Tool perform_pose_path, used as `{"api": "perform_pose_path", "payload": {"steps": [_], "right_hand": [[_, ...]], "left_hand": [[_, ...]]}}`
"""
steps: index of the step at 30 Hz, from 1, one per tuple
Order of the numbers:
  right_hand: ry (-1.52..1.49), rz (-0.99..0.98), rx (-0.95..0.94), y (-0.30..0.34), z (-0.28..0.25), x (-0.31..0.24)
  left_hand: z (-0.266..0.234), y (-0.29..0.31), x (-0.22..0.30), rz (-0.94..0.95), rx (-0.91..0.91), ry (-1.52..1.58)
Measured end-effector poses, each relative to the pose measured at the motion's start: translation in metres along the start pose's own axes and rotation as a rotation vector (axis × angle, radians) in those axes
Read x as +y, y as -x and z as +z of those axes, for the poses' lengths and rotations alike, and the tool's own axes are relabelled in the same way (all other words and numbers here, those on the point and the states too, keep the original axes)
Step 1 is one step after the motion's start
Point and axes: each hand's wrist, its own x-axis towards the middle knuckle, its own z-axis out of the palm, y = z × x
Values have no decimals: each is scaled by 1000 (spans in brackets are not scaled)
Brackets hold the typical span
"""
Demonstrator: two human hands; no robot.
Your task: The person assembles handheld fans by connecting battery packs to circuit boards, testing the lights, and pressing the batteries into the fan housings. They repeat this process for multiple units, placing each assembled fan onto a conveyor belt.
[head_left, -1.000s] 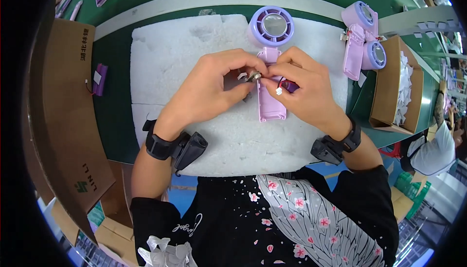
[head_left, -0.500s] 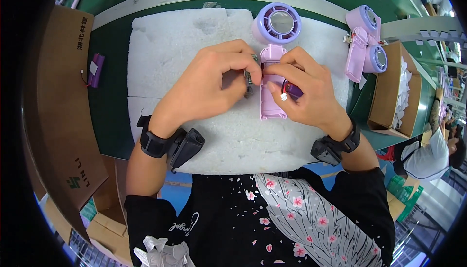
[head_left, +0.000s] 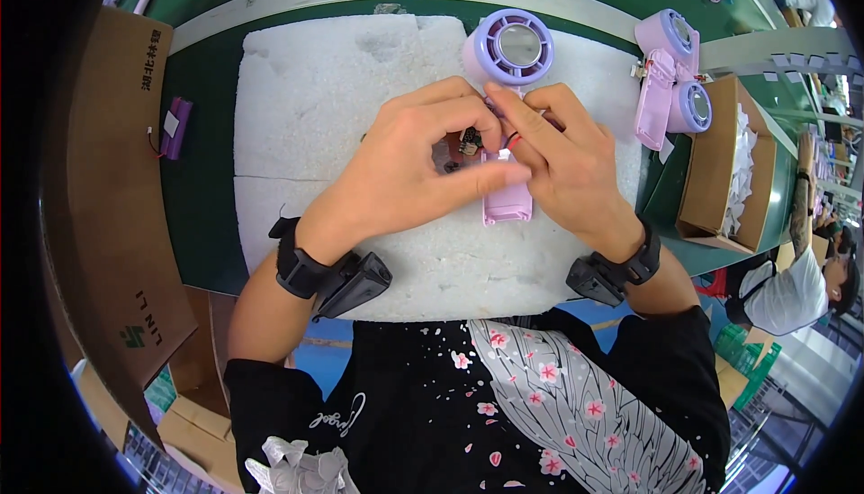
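pink casing (head_left: 508,206) partly hidden, circuit board (head_left: 470,142) mostly covered

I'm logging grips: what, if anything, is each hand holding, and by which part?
The left hand seems to hold a small circuit board; exactly where is hidden. The right hand is at a red wire, but its hold cannot be told.
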Motion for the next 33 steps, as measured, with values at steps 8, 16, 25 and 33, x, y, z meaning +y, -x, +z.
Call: {"api": "perform_pose_path", "payload": {"steps": [8,16,25,33], "right_hand": [[-117,10,29,0,-7,-4],[-121,38,83,-2,-5,-4],[-330,172,-53,-3,-9,0],[-386,155,-180,-3,-13,1]], "left_hand": [[6,1,-13,-221,162,451],[-1,-1,-10,-243,115,399],[-7,1,-12,-232,18,524],[-18,-1,-14,-295,-51,534]]}}
